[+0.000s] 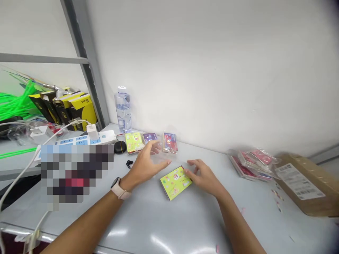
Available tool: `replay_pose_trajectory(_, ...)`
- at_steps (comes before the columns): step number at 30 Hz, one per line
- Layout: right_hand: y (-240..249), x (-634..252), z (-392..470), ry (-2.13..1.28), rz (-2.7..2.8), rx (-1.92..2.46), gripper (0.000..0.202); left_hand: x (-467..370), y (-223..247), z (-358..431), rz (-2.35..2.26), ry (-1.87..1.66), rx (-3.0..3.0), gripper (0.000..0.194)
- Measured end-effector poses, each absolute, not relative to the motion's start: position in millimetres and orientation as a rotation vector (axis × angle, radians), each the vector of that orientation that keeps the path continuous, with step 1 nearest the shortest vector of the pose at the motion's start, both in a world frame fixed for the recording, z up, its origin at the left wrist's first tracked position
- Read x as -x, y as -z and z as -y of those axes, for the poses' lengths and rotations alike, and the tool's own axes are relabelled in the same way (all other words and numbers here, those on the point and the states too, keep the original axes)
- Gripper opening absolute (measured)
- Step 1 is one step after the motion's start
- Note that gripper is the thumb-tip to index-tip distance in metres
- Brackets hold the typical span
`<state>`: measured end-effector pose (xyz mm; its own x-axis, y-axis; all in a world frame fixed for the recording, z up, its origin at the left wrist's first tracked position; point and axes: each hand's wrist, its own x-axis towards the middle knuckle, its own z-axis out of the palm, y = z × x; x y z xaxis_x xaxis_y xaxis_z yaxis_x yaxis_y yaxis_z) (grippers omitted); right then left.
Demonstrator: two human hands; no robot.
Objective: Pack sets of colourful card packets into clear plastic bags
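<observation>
A yellow-green printed booklet or card stack point(176, 182) lies tilted on the grey table. My right hand point(202, 176) is at its right end, the thumb at its edge, the other fingers loosely curved and apart. My left hand point(145, 164), with a watch point(120, 189) on its wrist, hovers left of the stack, thumb and fingers spread. Just beyond its fingers are plastic-wrapped packs: a yellow-green one point(134, 143), a purple one point(150, 137) partly hidden by the fingers, and a red-and-blue one point(170, 143).
A water bottle point(123, 111) stands by the wall. A power strip point(106, 137), a black earbud case point(120, 147) and an earbud point(129, 164) are on the left. Wrapped pink-red packs point(253, 163) lie beside a cardboard box point(307, 183) at right. A blurred patch hides something at left.
</observation>
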<state>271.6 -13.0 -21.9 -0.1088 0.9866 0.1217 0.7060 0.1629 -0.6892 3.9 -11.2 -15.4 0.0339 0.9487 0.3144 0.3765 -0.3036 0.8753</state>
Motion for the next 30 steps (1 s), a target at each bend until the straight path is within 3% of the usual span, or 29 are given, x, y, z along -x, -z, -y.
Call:
replay_pose_trajectory(5,5,-262,21,-0.756,1.702,1.384,0.047,-3,11,13,-1.277,-1.235,-1.707,0.070)
replay_pose_trajectory(10,-18,-240,36,-0.869,1.522,1.062,0.044,0,21,12,-1.358,-1.191,-2.199,0.068)
replay_pose_trajectory(13,-21,-232,36,-0.917,1.468,1.120,0.032,0,23,15,-1.338,-1.087,-2.410,0.066)
replay_pose_trajectory(20,-5,-234,26,-1.248,1.461,1.237,0.037,0,21,17,-1.345,-0.995,-2.571,0.070)
replay_pose_trajectory(25,5,-238,25,-1.235,1.238,1.169,0.040,8,22,10,-1.378,-1.064,-2.441,0.090)
replay_pose_trajectory(30,8,-241,25,-1.198,1.131,1.186,0.032,14,21,6,-1.170,-1.133,-2.232,0.094)
